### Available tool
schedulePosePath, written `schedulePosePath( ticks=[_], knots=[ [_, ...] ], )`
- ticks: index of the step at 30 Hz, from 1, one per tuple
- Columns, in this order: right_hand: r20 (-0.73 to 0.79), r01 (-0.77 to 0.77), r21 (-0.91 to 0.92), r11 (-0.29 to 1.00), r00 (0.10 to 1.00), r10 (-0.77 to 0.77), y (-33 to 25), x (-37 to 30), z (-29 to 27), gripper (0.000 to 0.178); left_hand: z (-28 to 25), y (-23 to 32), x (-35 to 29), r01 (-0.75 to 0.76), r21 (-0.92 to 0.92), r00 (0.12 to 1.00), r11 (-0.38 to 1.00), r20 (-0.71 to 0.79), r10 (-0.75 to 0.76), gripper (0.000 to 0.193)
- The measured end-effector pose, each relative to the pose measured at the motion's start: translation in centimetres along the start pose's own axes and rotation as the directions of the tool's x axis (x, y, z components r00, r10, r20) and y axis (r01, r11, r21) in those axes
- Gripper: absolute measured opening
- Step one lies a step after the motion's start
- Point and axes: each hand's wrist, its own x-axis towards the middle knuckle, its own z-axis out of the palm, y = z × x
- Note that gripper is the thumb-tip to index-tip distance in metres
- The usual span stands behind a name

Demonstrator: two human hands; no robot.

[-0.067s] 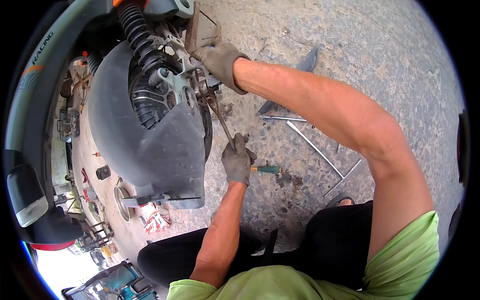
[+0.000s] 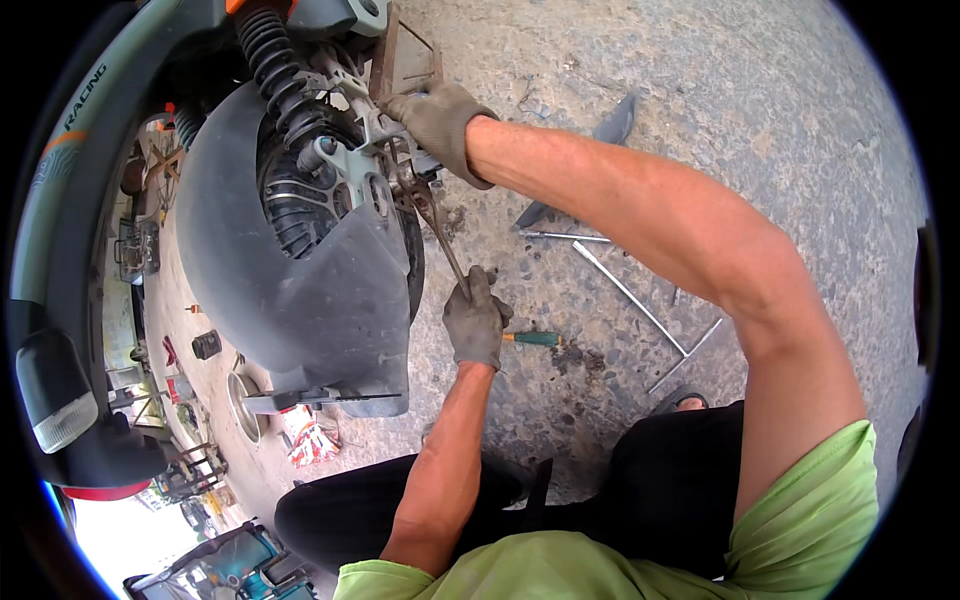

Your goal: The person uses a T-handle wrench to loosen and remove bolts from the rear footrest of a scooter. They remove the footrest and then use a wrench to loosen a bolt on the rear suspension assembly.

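Observation:
My left hand point(image 2: 475, 325), in a dark grey work glove, is closed round the handle of a wrench point(image 2: 444, 240). The tool's far end meets the hub area on the right side of a scooter's rear wheel, beneath a pale grey metal arm point(image 2: 352, 172). Higher up, my right hand point(image 2: 440, 125), also gloved, grips that metal arm; some of its fingers are hidden behind it. A large dark grey mudguard point(image 2: 300, 290) covers much of the wheel point(image 2: 415, 265). Above the wheel stands a black coil-spring shock absorber point(image 2: 275, 70).
A green-handled screwdriver point(image 2: 538, 339) lies on the concrete by my left hand. To the right are a T-handle wrench point(image 2: 630, 298), another metal rod point(image 2: 565, 236) and a dark plastic panel point(image 2: 615, 120). Left of the scooter sit a round metal dish point(image 2: 243, 405) and a red-and-white bag point(image 2: 310, 440).

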Motion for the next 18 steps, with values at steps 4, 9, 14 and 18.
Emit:
schedulePosePath(
  ticks=[4, 9, 14, 18],
  knots=[
    [-0.019, -0.026, 0.043, 0.999, 0.999, 0.026, 0.0, 0.2, 0.2, 0.050, 0.4, 0.5, 0.1, 0.040, 0.022, 0.998, 0.999, -0.038, -0.040, 0.046],
    [-0.024, -0.103, 0.088, 0.991, 0.994, 0.106, -0.3, 0.3, 0.5, 0.046, 2.0, 1.1, 0.4, 0.048, 0.045, 0.996, 0.998, -0.072, -0.045, 0.051],
    [-0.025, -0.143, 0.151, 0.978, 0.989, 0.148, 0.0, -0.3, 0.5, 0.045, 2.1, -0.5, 1.3, 0.007, 0.063, 0.997, 0.998, -0.075, -0.003, 0.051],
    [-0.083, -0.116, 0.121, 0.986, 0.988, 0.127, 1.0, 0.6, 1.0, 0.047, 2.2, -0.9, 1.6, -0.010, 0.068, 0.997, 0.998, -0.070, 0.015, 0.049]
  ],
)
